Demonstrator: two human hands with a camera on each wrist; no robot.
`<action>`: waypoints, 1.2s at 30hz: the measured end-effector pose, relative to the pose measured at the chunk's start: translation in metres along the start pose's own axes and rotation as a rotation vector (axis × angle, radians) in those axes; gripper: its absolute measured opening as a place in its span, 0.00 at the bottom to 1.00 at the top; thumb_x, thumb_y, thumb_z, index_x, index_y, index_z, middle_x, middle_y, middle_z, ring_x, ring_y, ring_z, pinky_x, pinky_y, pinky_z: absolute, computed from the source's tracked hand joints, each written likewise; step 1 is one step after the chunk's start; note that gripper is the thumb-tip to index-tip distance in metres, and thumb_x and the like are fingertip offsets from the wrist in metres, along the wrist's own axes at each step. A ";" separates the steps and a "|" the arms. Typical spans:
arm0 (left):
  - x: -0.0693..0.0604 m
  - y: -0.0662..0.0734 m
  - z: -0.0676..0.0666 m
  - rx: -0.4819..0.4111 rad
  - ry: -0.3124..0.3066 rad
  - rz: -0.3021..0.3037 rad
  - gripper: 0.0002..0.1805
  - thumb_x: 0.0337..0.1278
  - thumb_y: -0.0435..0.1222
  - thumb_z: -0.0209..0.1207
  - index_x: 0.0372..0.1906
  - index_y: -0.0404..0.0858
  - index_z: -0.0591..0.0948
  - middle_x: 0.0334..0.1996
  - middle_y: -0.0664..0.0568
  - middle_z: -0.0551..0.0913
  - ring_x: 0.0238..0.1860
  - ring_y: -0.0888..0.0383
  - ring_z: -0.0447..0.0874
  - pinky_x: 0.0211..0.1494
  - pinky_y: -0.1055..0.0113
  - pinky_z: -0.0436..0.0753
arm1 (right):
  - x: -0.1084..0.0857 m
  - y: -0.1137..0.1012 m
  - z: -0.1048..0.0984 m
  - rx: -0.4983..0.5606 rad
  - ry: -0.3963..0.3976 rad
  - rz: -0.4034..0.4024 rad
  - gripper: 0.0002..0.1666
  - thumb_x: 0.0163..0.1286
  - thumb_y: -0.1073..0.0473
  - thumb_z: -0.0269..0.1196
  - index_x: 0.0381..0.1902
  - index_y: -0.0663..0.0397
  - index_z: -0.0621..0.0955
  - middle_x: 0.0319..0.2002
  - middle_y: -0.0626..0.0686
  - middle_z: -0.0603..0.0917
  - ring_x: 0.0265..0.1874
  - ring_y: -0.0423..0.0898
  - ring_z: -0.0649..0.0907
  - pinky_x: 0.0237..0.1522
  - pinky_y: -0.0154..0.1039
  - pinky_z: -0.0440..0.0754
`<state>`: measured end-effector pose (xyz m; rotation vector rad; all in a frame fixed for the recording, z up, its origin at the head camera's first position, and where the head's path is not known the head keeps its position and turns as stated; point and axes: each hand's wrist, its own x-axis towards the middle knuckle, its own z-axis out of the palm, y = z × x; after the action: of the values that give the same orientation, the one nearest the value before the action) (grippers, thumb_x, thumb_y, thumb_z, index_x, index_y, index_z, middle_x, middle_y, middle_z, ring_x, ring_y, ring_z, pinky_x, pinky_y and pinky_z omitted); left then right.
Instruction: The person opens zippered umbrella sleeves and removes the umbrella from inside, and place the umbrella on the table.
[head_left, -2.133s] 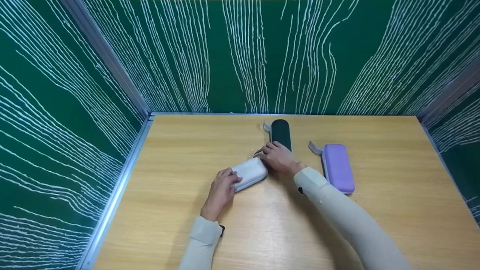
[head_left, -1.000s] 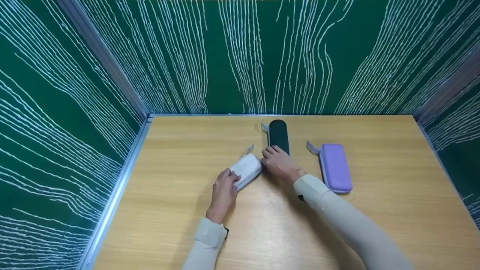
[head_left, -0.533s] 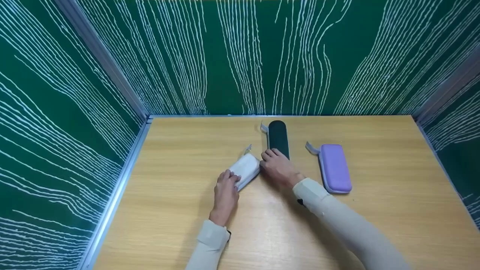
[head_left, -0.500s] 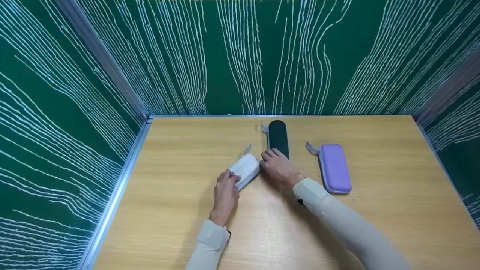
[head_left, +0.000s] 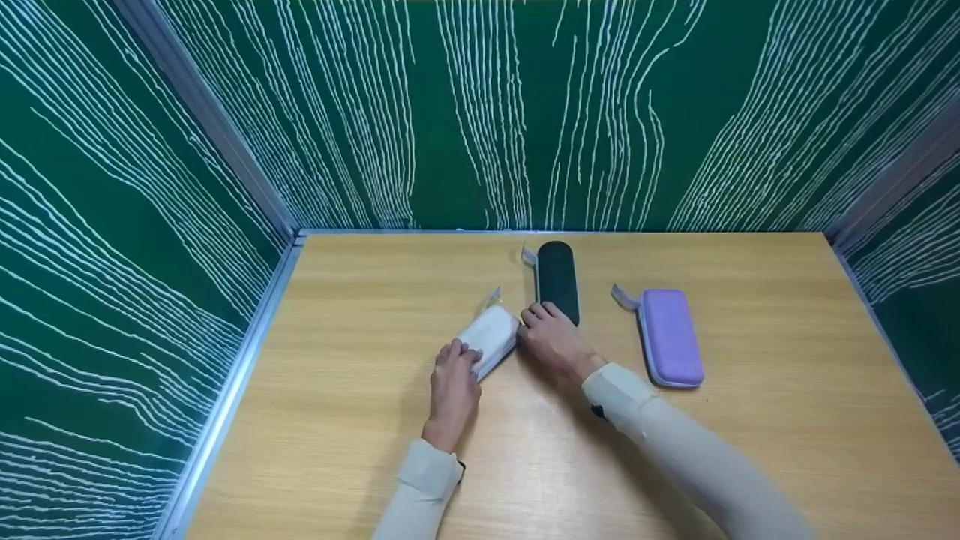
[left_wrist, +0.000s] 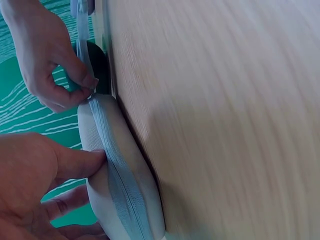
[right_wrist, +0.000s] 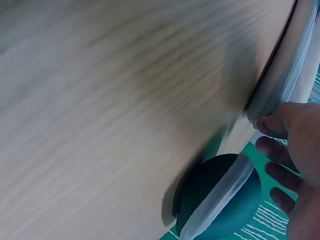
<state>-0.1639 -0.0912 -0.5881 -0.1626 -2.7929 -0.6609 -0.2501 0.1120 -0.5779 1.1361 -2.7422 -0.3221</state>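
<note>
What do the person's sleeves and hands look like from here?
Both sleeves are long, plain and pale greyish cream: the left sleeve and right sleeve each have a wider band at the wrist. A small dark piece shows by the left cuff and the right cuff; I can't tell what it is. The left hand and right hand wear no gloves.

Left fingers (head_left: 454, 350) hide the near end of the white case (head_left: 492, 330)

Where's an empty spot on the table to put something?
Bare table lies left of the white case and right of the purple case. It's crowded where the left hand, right hand, white case and green case bunch together.
</note>
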 end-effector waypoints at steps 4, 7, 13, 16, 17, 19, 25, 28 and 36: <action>-0.001 0.001 0.000 0.027 0.024 0.014 0.14 0.55 0.23 0.69 0.46 0.37 0.90 0.49 0.45 0.83 0.53 0.44 0.83 0.47 0.50 0.87 | -0.001 -0.002 0.003 0.004 0.088 -0.006 0.14 0.75 0.63 0.68 0.56 0.57 0.87 0.54 0.60 0.86 0.57 0.56 0.81 0.63 0.51 0.79; -0.002 0.002 0.000 0.040 0.035 0.022 0.14 0.56 0.22 0.67 0.46 0.36 0.90 0.50 0.45 0.83 0.53 0.44 0.83 0.49 0.51 0.87 | -0.002 -0.003 0.005 0.025 0.156 -0.013 0.10 0.76 0.65 0.66 0.51 0.58 0.88 0.50 0.59 0.87 0.54 0.56 0.82 0.61 0.51 0.79; -0.001 0.004 0.002 0.040 0.022 -0.017 0.15 0.57 0.23 0.68 0.48 0.36 0.91 0.50 0.44 0.84 0.53 0.44 0.83 0.50 0.52 0.88 | -0.002 -0.008 0.002 0.067 0.120 -0.021 0.13 0.76 0.65 0.66 0.55 0.58 0.87 0.53 0.59 0.86 0.56 0.57 0.81 0.64 0.52 0.79; 0.001 0.006 0.003 0.060 0.014 -0.032 0.15 0.57 0.23 0.68 0.49 0.37 0.91 0.50 0.43 0.84 0.52 0.44 0.84 0.50 0.53 0.87 | -0.002 -0.010 0.000 0.076 0.075 -0.019 0.16 0.75 0.65 0.66 0.58 0.57 0.86 0.56 0.60 0.86 0.58 0.57 0.81 0.66 0.53 0.78; 0.001 0.007 0.003 0.070 0.011 -0.035 0.15 0.57 0.24 0.68 0.49 0.37 0.91 0.50 0.43 0.84 0.52 0.44 0.84 0.51 0.53 0.87 | -0.002 -0.010 0.000 0.075 0.058 -0.017 0.17 0.75 0.64 0.67 0.60 0.57 0.86 0.57 0.60 0.85 0.59 0.57 0.81 0.67 0.53 0.78; 0.002 0.008 0.003 0.091 0.008 -0.033 0.15 0.57 0.24 0.69 0.49 0.38 0.91 0.50 0.43 0.85 0.52 0.44 0.84 0.52 0.53 0.86 | -0.002 -0.011 -0.001 0.070 0.031 -0.014 0.18 0.75 0.64 0.68 0.61 0.57 0.85 0.59 0.60 0.85 0.61 0.57 0.81 0.68 0.54 0.77; 0.002 0.010 0.004 0.088 0.026 -0.040 0.15 0.57 0.24 0.69 0.49 0.38 0.91 0.50 0.44 0.85 0.51 0.43 0.84 0.53 0.52 0.86 | -0.001 -0.015 -0.002 0.089 -0.001 -0.011 0.21 0.74 0.64 0.69 0.64 0.56 0.84 0.62 0.60 0.84 0.63 0.58 0.80 0.70 0.54 0.76; 0.001 0.012 0.005 0.082 0.035 -0.048 0.15 0.59 0.25 0.68 0.50 0.38 0.91 0.50 0.44 0.85 0.52 0.43 0.84 0.52 0.51 0.86 | -0.002 -0.017 -0.003 0.110 -0.016 -0.012 0.23 0.74 0.64 0.68 0.66 0.57 0.83 0.64 0.60 0.83 0.65 0.58 0.79 0.71 0.55 0.75; -0.003 0.014 0.008 0.137 0.052 -0.052 0.16 0.59 0.25 0.66 0.51 0.38 0.91 0.51 0.44 0.84 0.55 0.41 0.84 0.53 0.48 0.87 | -0.003 -0.024 -0.002 0.041 0.003 -0.027 0.23 0.70 0.62 0.72 0.62 0.58 0.83 0.60 0.59 0.83 0.62 0.57 0.79 0.70 0.53 0.76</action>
<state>-0.1608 -0.0756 -0.5902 -0.0457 -2.7886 -0.4754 -0.2314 0.0974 -0.5827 1.1829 -2.7452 -0.2681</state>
